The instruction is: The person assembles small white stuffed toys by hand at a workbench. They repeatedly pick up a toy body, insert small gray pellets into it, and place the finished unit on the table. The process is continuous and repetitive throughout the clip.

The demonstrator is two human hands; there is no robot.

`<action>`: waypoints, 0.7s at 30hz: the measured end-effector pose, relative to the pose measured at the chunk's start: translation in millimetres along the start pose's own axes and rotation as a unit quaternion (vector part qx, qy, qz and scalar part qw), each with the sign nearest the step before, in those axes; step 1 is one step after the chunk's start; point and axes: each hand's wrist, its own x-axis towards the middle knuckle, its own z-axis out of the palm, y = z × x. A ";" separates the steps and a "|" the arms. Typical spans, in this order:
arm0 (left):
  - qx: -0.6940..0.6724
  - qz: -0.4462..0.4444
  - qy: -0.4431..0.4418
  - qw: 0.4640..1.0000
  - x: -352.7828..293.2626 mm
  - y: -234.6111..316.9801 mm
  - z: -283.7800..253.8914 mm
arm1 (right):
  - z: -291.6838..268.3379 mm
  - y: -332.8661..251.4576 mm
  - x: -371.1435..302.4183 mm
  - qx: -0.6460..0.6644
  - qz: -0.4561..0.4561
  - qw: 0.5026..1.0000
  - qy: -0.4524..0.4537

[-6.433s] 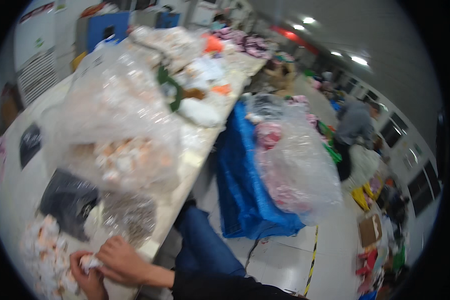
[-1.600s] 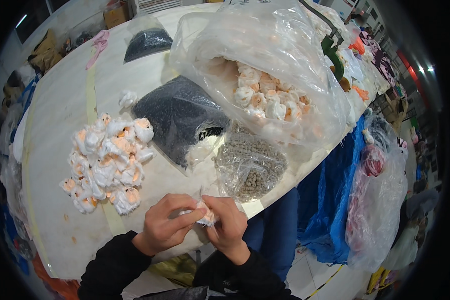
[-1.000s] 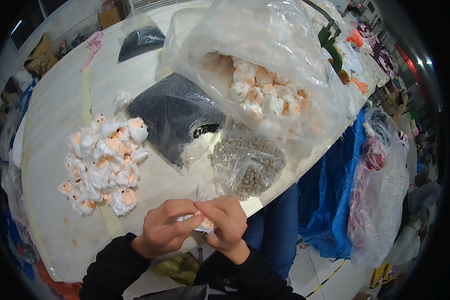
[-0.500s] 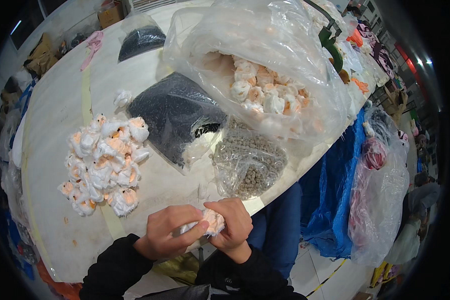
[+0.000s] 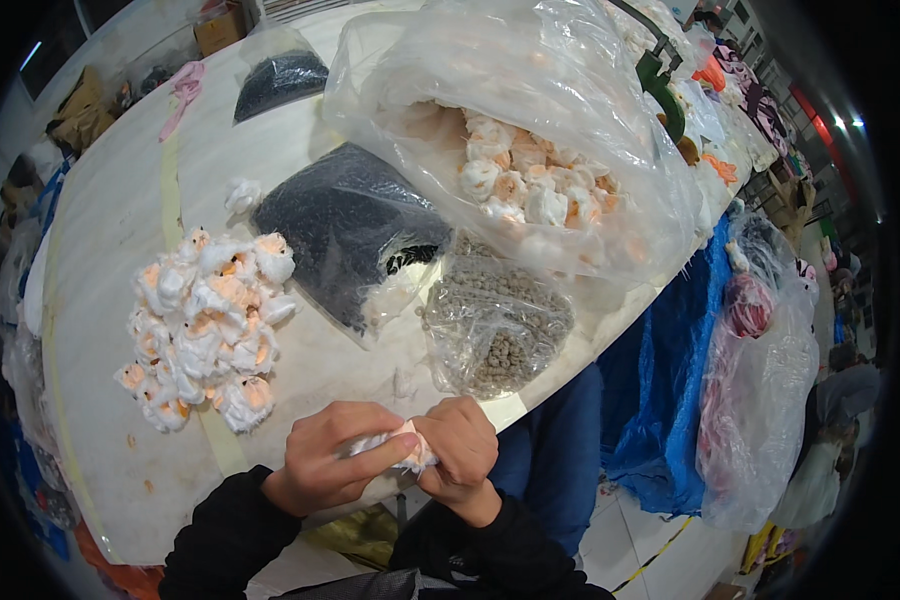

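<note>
1. Plush piece (image 5: 419, 459), white and peach: pinched between left hand (image 5: 338, 456) and right hand (image 5: 458, 452), at the near edge of the table (image 5: 95, 480).
2. Handling: judged light, soft, easily squashed; best held at both ends.
3. Similar pieces (image 5: 210, 325): heaped at left.

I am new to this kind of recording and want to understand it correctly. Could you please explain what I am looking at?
There is no machine: these are a person's own bare hands, seen from above by a fisheye camera worn on the head, so straight edges look bent. The left hand and right hand together hold a small white-and-peach fluffy piece. On the pale table lie a pile of similar pieces, dark-filled bags, a bag of grey-brown pellets and a large clear bag.
</note>
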 end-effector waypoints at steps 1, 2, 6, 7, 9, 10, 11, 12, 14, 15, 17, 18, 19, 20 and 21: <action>-0.004 -0.002 0.000 1.000 -0.3 0.0 0.9 | -0.9 0.5 -0.1 0.000 -0.001 1.000 -0.007; -0.009 -0.004 0.000 1.000 -0.9 -0.3 1.8 | -1.2 0.2 -0.9 -0.007 0.001 1.000 -0.005; -0.003 -0.008 0.009 1.000 0.2 2.5 -0.8 | 2.9 -2.6 -1.1 -0.023 -0.001 0.999 0.023; 0.000 -0.009 0.009 1.000 0.4 2.2 -0.1 | 3.4 -2.6 -1.1 -0.024 -0.001 0.999 0.035; 0.008 -0.011 0.010 1.000 -0.3 1.6 1.8 | 3.9 -4.2 0.1 -0.021 0.010 0.999 0.049; 0.008 -0.026 0.008 1.000 -0.9 2.0 3.0 | 4.0 -5.0 0.5 -0.018 0.015 0.998 0.055; 0.007 -0.040 0.005 0.999 -1.6 2.5 4.5 | 4.2 -5.4 0.7 -0.018 0.015 0.998 0.054; 0.006 -0.052 0.003 0.999 -1.5 2.4 4.9 | 4.4 -5.5 1.3 -0.020 0.015 0.998 0.053; 0.022 -0.029 -0.005 0.999 -1.3 3.1 -0.4 | 5.0 -5.9 2.7 -0.024 0.012 0.998 0.053; 0.030 -0.020 -0.008 0.999 -2.1 3.5 -2.4 | 5.4 -6.7 2.3 -0.027 0.010 0.998 0.052; 0.025 -0.006 -0.005 1.000 -1.9 0.8 -2.7 | 5.5 -7.2 2.0 -0.034 0.010 0.998 0.054; 0.023 0.001 -0.003 1.000 -2.2 -0.2 -2.6 | 5.4 -6.9 1.7 -0.036 0.011 0.998 0.056; 0.025 0.001 -0.005 1.000 -2.7 -0.4 -2.5 | 5.5 -6.7 1.4 -0.038 0.013 0.997 0.058; 0.027 0.001 -0.006 1.000 -3.1 -0.5 -2.4 | 5.9 -6.7 0.8 -0.037 0.015 0.997 0.059; 0.027 0.003 -0.008 1.000 -3.1 -1.0 -2.2 | 6.2 -6.4 0.4 -0.038 0.016 0.997 0.060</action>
